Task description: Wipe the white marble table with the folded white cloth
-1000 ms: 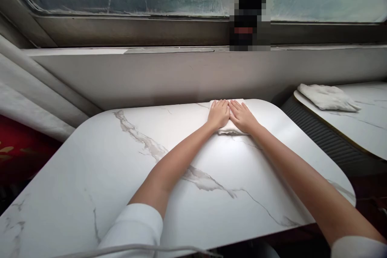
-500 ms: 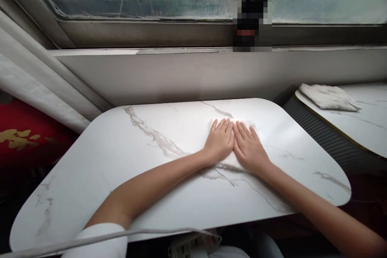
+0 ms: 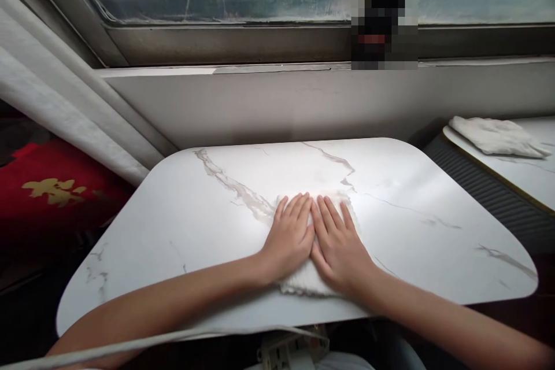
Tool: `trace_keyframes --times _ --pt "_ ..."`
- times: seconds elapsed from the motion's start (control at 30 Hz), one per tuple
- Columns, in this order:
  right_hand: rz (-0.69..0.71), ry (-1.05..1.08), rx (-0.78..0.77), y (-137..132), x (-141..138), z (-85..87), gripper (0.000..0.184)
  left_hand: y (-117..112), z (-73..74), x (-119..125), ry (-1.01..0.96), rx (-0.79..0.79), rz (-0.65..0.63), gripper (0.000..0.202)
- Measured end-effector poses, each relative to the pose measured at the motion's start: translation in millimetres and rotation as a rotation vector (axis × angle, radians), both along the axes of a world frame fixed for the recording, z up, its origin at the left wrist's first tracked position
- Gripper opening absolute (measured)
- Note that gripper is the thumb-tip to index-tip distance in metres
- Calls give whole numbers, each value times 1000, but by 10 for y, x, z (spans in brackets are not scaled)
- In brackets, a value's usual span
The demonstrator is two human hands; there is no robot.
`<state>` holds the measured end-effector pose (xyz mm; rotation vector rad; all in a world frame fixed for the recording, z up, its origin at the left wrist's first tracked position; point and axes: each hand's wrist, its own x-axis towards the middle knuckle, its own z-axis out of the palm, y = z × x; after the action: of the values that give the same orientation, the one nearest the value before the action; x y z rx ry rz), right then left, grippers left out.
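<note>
A white cloth (image 3: 309, 278) with a frilly edge lies flat on a white marble-patterned tabletop (image 3: 416, 191), close to its front edge. On its left half my left hand (image 3: 288, 237) rests palm down, fingers stretched out. Beside it my right hand (image 3: 341, 243) presses on the right half, fingers also straight and slightly spread. Both hands angle inward and touch or nearly touch at the thumbs. The middle of the cloth is hidden under them.
To the right, another white cloth (image 3: 498, 136) lies on a second tabletop (image 3: 535, 182). A grey cable (image 3: 195, 333) crosses low in front, by a power strip (image 3: 288, 354). At left hang a pale curtain (image 3: 56, 75) and red fabric (image 3: 102, 176). A window ledge (image 3: 281, 65) runs behind.
Both hands have slid the cloth toward me and a little left across the tabletop. The view has shifted slightly, so surroundings sit further right.
</note>
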<state>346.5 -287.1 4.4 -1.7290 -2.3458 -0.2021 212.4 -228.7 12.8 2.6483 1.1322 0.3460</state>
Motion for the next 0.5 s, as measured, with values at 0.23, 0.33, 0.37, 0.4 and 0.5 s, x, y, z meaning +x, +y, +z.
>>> trace_keyframes --times 0.23,0.33,0.37,0.4,0.5 --pt "-96 86 -46 1465 -66 1 61 1429 -47 100 -60 34 157 45" --pt "-132 97 -53 1926 -107 4 61 1900 -64 100 -69 84 166 43" --pt "-130 98 -56 2026 -112 4 60 1998 -70 101 -71 101 176 43" --pt "-124 97 -58 2100 -112 3 60 2066 -76 104 -72 118 186 43" --pt "-109 100 -58 2182 -94 1 59 2124 -89 116 -54 146 218 43"
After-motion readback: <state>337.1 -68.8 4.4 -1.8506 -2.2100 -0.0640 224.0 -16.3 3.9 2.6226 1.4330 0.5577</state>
